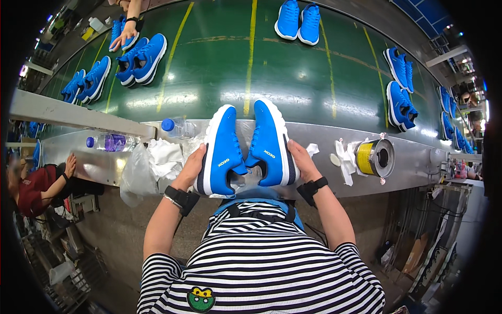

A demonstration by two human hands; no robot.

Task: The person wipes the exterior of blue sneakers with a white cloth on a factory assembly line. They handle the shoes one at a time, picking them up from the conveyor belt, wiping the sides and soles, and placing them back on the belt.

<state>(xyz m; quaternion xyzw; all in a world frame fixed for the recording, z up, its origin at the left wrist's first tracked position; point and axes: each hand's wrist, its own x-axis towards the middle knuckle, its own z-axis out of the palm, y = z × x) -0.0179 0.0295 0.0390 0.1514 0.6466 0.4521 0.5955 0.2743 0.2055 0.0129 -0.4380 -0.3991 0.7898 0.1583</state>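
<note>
A blue sneaker with a white sole [224,146] is gripped at its heel by my left hand [192,168]. Its mate, another blue sneaker [269,141], is held the same way in my right hand [304,163]. Both shoes tilt with their outer sides turned up, toes pointing away from me and heels toward my body. They are side by side with a narrow gap at the toes, over the metal ledge and the near edge of the green conveyor belt [214,73]. The palms and some fingers are hidden behind the shoes.
Pairs of blue sneakers [141,60] stand along the belt, left, right and far side. On the metal ledge are plastic bottles [112,142], crumpled white paper [166,157], a plastic bag [137,175] and a round can [375,158]. Another person's hand [125,35] reaches shoes at far left.
</note>
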